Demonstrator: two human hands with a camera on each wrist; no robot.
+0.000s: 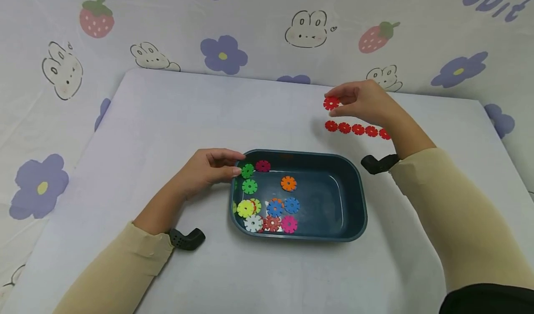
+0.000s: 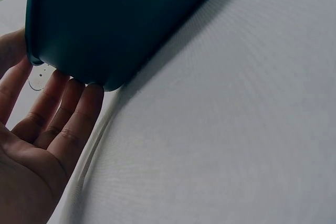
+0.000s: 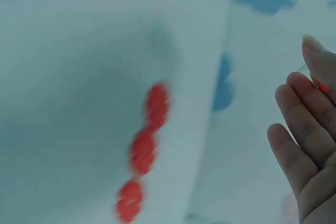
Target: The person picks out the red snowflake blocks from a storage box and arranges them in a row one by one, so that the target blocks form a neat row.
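My right hand pinches a red snowflake disc above the far right part of the table. Below it lies a row of red snowflake discs, edge to edge; its right end goes behind my wrist. In the right wrist view, only a sliver of the held disc shows between the fingers, and the row is blurred. My left hand holds the left end of a dark teal tray at its rim. The left wrist view has several fingertips against the tray's outer wall.
Loose discs lie mostly in the tray's left half: green, yellow, white, blue, orange and pink. The white table ends at a patterned cloth behind.
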